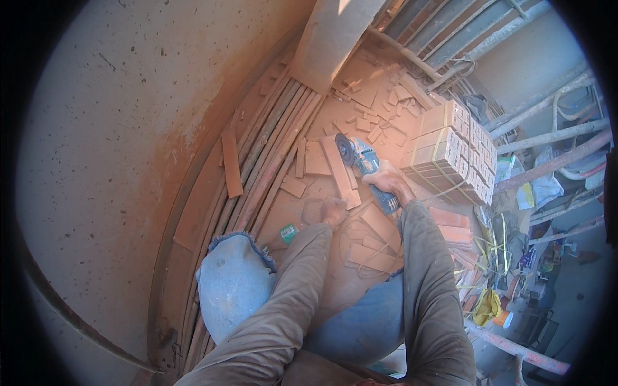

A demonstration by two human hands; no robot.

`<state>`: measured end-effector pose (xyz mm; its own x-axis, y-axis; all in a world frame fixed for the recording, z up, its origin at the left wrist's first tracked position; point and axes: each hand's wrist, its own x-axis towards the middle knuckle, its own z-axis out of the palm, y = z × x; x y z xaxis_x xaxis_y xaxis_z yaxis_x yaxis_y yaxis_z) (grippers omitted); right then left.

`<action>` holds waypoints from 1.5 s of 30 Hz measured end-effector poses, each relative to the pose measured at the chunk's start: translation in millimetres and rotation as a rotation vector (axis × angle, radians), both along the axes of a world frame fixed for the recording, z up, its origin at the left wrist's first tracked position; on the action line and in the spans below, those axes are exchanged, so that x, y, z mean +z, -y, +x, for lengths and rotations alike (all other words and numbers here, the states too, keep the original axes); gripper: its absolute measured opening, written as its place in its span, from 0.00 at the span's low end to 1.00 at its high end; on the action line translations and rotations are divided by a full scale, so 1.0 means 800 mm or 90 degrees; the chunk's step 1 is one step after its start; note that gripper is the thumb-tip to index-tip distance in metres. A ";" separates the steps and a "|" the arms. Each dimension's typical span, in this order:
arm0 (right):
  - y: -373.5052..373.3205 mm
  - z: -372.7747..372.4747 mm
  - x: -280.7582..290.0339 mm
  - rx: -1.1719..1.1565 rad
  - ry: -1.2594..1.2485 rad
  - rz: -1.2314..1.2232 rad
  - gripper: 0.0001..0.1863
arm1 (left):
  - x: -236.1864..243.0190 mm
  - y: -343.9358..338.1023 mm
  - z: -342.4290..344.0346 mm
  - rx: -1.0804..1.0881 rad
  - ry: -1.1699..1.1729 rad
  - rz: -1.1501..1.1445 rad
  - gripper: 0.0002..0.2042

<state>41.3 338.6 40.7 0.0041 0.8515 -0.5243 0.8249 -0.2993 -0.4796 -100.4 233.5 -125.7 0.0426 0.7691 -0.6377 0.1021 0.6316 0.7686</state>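
Observation:
My right hand (390,179) is wrapped round the body of a blue angle grinder (365,156). Its dark round disc (346,150) is at the far end of a long reddish clay tile (337,166); whether it touches the tile I cannot tell. At the tile's near end, my left hand (333,210) grips it low over the dusty floor. Another flat tile (315,158) lies beside it on the left, and several loose tiles (370,256) lie between my knees and the grinder.
A strapped stack of bricks (450,149) stands right of the grinder. Long poles (267,154) lie along the wall at left, below a pillar (335,45). Broken tile pieces (380,112) litter the far floor. Metal scaffold pipes (547,128) and a yellow bag (487,307) are at right.

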 end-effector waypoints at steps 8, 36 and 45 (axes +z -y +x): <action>0.009 -0.012 0.027 -0.007 -0.003 -0.003 0.23 | -0.004 0.005 -0.004 0.018 0.037 0.000 0.17; 0.071 0.077 0.000 -0.058 -0.051 0.112 0.23 | 0.030 0.013 -0.044 0.279 0.067 -0.031 0.18; 0.080 0.081 -0.008 -0.147 -0.062 0.175 0.23 | -0.015 -0.011 -0.074 0.250 -0.058 -0.027 0.20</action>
